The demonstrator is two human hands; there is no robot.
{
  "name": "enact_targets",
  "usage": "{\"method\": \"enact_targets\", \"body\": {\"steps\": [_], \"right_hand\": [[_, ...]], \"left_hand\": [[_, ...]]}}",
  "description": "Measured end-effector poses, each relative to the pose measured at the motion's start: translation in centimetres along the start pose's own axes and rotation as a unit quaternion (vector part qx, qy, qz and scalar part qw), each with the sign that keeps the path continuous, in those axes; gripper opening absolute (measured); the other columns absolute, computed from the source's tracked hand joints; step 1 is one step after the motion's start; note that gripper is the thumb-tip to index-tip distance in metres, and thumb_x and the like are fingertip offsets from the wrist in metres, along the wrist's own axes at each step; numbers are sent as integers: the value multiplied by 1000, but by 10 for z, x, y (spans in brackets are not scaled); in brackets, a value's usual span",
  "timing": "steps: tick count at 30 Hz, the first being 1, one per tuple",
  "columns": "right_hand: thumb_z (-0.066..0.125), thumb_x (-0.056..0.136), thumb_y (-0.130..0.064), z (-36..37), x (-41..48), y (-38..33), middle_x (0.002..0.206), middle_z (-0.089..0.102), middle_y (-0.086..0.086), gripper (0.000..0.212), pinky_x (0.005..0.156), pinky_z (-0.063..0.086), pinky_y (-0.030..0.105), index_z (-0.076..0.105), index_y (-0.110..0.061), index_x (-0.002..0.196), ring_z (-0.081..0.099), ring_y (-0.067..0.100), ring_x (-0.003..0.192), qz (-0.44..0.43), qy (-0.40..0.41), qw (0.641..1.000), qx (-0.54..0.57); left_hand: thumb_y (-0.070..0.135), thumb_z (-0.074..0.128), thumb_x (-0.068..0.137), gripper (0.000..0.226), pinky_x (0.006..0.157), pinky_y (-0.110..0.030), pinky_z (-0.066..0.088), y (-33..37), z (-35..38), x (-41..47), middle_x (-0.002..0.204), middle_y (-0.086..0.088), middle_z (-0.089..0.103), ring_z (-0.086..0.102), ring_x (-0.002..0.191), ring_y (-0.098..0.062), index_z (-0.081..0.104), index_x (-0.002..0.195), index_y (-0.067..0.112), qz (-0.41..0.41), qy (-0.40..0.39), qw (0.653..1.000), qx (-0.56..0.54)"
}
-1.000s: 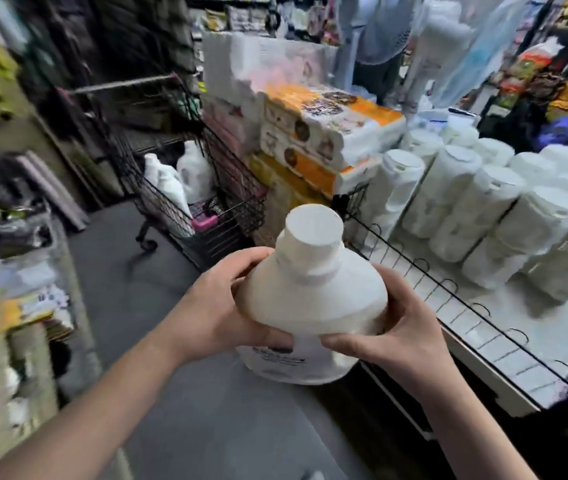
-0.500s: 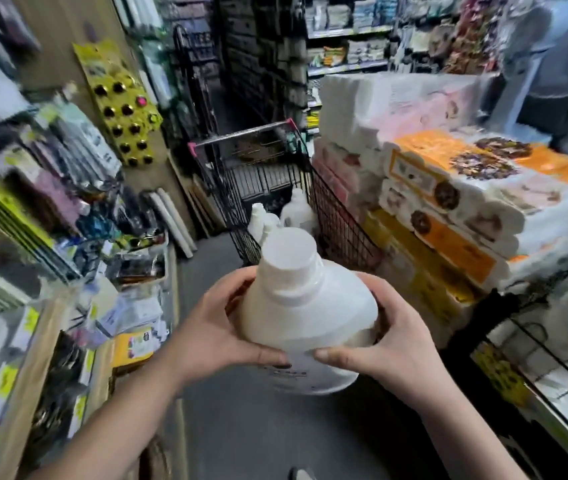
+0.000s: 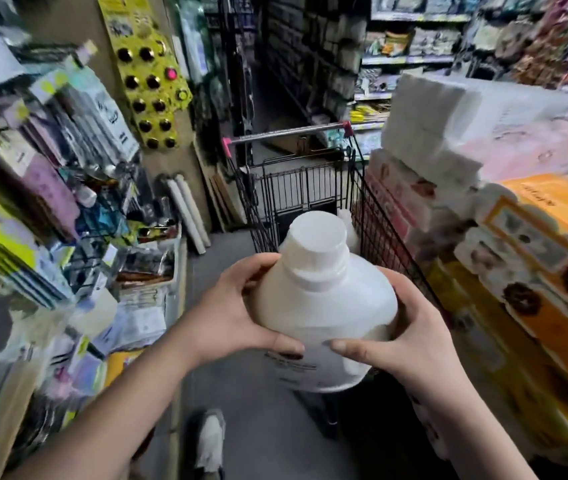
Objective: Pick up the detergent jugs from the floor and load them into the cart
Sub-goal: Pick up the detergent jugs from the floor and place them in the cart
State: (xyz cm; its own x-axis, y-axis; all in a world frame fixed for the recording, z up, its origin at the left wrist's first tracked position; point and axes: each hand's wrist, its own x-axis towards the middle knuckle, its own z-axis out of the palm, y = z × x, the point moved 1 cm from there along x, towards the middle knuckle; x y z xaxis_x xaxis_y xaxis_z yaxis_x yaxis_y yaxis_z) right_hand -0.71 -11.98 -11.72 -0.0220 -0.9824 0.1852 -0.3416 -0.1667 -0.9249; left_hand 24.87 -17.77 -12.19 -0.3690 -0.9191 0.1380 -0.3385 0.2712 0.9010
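Head view: white jug point(image 3: 324, 306) up in the air, cap on top (long way standing tall), squeezed between left hand point(image 3: 230, 313) and right hand point(image 3: 410, 334), one on each side. Cart point(image 3: 296, 183) straight ahead, just past the jug, same reach for both. Closer and more in the middle than a moment ago.

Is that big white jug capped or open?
Capped: a white cap sits on the neck of the jug, which the left hand and right hand hold cap-up.
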Motion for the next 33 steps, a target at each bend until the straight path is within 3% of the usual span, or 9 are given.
{"method": "enact_targets", "body": {"steps": [4,10,14,18,22,25,28,33], "right_hand": [[104,43,-24,40,52,8,117,76,-14,89,86,55,18,69,-35,124,70,4,110,11,38,999,-12],[103,45,-24,89,123,-7,119,75,-16,86,86,54,14,69,-43,122,69,3,112,34,126,991,-37],[108,41,-25,102,162,-9,118,75,-16,91,86,54,15,68,-51,118,69,2,111,31,175,983,-36],[105,42,-24,94,198,-2,115,74,-22,88,84,51,9,67,-60,112,68,-4,107,39,203,977,-50],[107,42,-24,77,223,17,118,72,-22,89,86,51,10,65,-59,113,66,-2,111,62,234,969,-45],[101,45,-25,62,240,35,116,72,-24,83,85,51,9,67,-49,117,66,-4,110,72,256,964,-21],[102,49,-14,45,256,57,115,72,-25,86,84,49,6,66,-42,121,66,-6,108,80,267,960,-11],[103,53,-13,27,281,97,121,72,-21,86,89,48,8,65,-41,124,65,-3,114,91,282,955,-8]], "left_hand": [[42,107,37,107,104,-12,46,-49,-43,62,132,21,67,61,124,4,61,133,39,40,-34,998,17],[34,108,44,98,110,-24,47,-81,-102,165,133,21,65,58,130,-3,62,131,42,110,-121,987,9],[41,105,50,99,113,-38,48,-86,-124,229,138,14,65,59,134,-12,61,138,31,156,-156,975,-1],[56,100,50,96,114,-43,47,-79,-122,280,140,18,62,56,136,-12,57,136,48,175,-193,966,-10],[51,103,50,97,115,-48,47,-83,-103,327,139,16,64,58,134,-14,59,136,44,172,-225,959,5],[41,107,49,99,116,-48,46,-88,-83,361,139,14,65,58,135,-15,59,136,41,151,-244,958,15],[31,108,49,99,117,-39,46,-88,-63,394,137,15,66,58,134,-10,60,136,39,139,-279,950,22],[22,107,50,96,112,-25,45,-100,-28,438,133,22,66,60,128,-1,60,125,57,131,-321,938,12]]}}
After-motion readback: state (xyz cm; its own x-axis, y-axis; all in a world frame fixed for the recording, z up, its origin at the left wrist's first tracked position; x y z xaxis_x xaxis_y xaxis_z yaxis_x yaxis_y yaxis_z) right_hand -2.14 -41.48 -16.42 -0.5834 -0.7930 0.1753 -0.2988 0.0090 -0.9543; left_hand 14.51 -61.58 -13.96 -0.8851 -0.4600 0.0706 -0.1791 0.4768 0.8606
